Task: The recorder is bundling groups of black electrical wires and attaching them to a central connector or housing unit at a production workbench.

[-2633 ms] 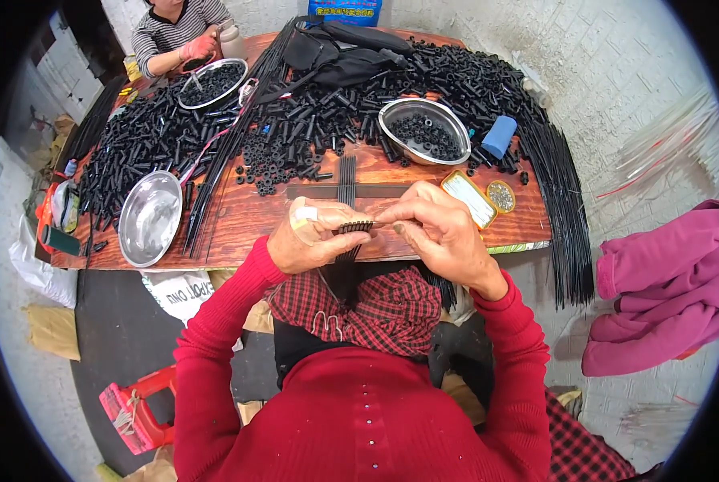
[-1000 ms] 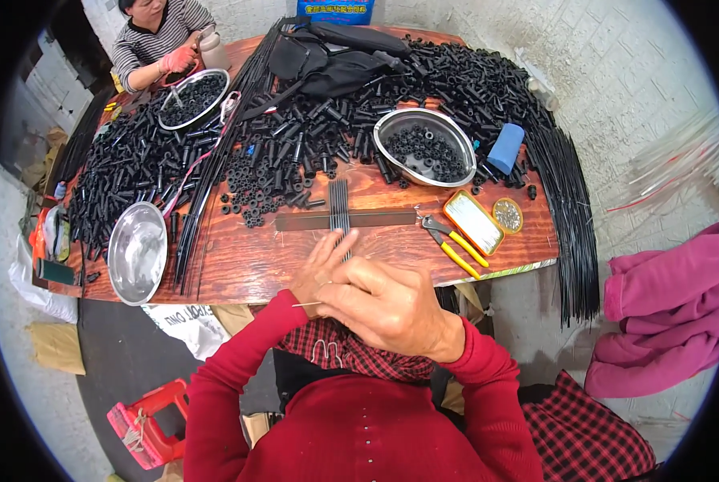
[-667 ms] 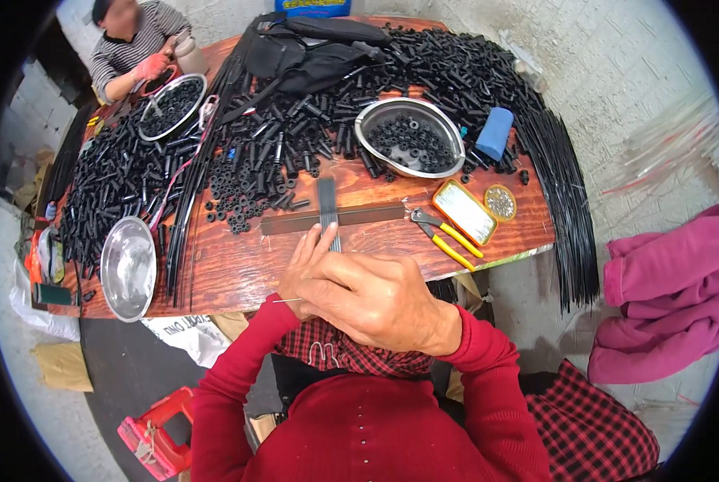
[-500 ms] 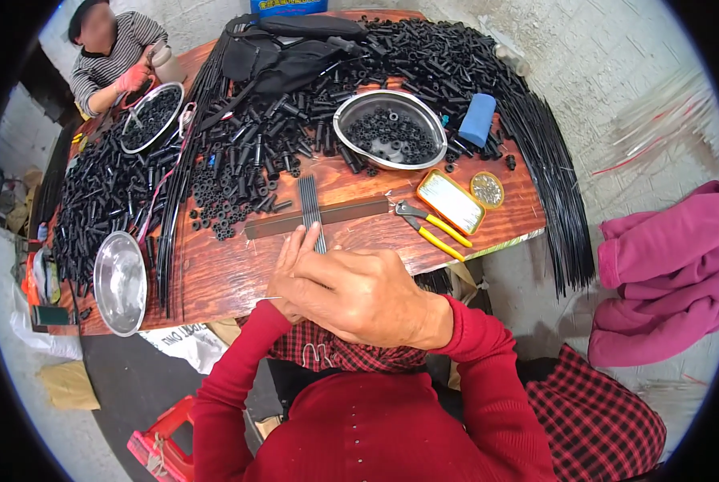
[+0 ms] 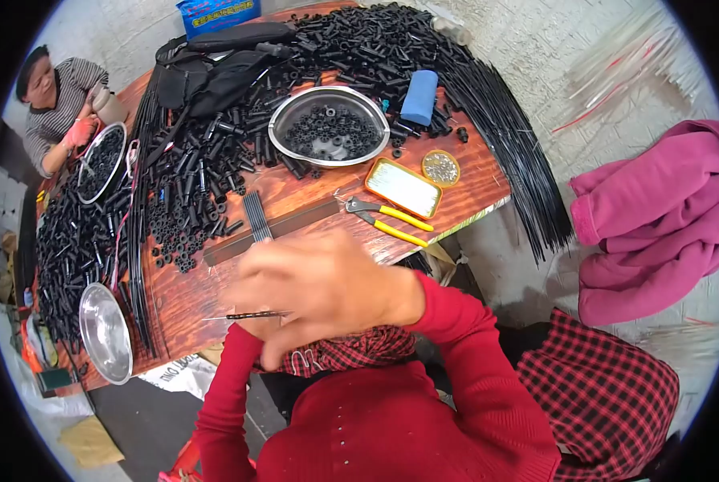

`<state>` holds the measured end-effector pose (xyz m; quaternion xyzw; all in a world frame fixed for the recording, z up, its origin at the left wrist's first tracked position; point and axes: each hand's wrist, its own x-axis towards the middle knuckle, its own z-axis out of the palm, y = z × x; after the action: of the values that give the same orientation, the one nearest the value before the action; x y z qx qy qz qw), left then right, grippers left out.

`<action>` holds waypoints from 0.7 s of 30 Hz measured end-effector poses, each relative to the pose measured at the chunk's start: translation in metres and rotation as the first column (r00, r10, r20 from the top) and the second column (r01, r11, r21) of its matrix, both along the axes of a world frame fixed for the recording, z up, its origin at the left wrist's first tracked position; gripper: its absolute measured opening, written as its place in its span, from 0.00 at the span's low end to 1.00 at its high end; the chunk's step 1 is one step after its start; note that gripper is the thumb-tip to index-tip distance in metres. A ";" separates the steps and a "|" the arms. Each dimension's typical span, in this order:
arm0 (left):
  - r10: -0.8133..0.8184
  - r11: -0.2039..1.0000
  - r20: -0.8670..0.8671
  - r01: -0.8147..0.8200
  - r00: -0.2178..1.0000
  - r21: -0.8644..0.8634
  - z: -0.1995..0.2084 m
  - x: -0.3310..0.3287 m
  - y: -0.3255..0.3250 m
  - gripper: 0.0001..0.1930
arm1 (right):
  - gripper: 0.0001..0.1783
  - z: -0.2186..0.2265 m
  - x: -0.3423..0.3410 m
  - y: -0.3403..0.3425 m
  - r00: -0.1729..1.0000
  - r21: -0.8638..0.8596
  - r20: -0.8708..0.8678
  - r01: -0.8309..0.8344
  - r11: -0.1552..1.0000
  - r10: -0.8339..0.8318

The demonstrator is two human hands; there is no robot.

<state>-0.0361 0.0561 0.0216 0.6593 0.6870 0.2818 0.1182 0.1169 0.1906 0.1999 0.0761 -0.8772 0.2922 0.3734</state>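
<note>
My right hand (image 5: 327,277) is smeared by motion and lies across the front of my left hand (image 5: 259,325), hiding most of it. A thin dark twisted rod (image 5: 251,316) with a fine bright tip juts out leftward between the two hands; which one grips it is unclear. Just beyond my fingers, a flat row of slim dark rods (image 5: 256,215) rests across a long brown bar (image 5: 295,222) on the wooden table (image 5: 187,309). Pliers with yellow handles (image 5: 399,225) lie to the right of the bar.
Piles of black tubular parts (image 5: 199,173) cover the far table. Around them are a metal bowl of black rings (image 5: 379,149), a clear bowl (image 5: 106,333), a blue block (image 5: 419,96), a white-topped tray (image 5: 403,189) and a round tin (image 5: 440,168). A co-worker (image 5: 62,112) sits at far left.
My view has turned, so the table sits further left. My right hand has moved over my left fingers, which earlier touched the row of rods. More of the twisted rod shows.
</note>
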 end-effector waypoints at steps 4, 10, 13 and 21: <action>-0.092 0.996 -0.205 0.095 0.974 0.001 0.016 -0.003 0.004 0.48 | 0.16 -0.033 0.049 0.048 0.934 -0.208 0.167 0.345 0.915 -0.315; -0.092 0.995 -0.200 0.096 0.976 0.008 0.022 -0.001 0.004 0.50 | 0.06 -0.128 0.121 0.126 0.585 0.118 0.331 0.753 0.647 -0.741; -0.095 0.995 -0.195 0.098 0.976 0.004 0.023 0.000 0.003 0.50 | 0.08 -0.136 0.125 0.135 0.524 0.118 0.403 0.783 0.611 -0.750; -0.054 0.998 -0.194 0.045 0.979 -0.046 0.024 -0.004 -0.001 0.48 | 0.06 -0.147 0.108 0.145 0.511 0.239 0.432 0.730 0.641 -0.743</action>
<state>-0.0396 0.0549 0.0457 0.6980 0.6844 0.1983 0.0708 0.2248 0.3358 0.0528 -0.3751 -0.8937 0.1037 0.2235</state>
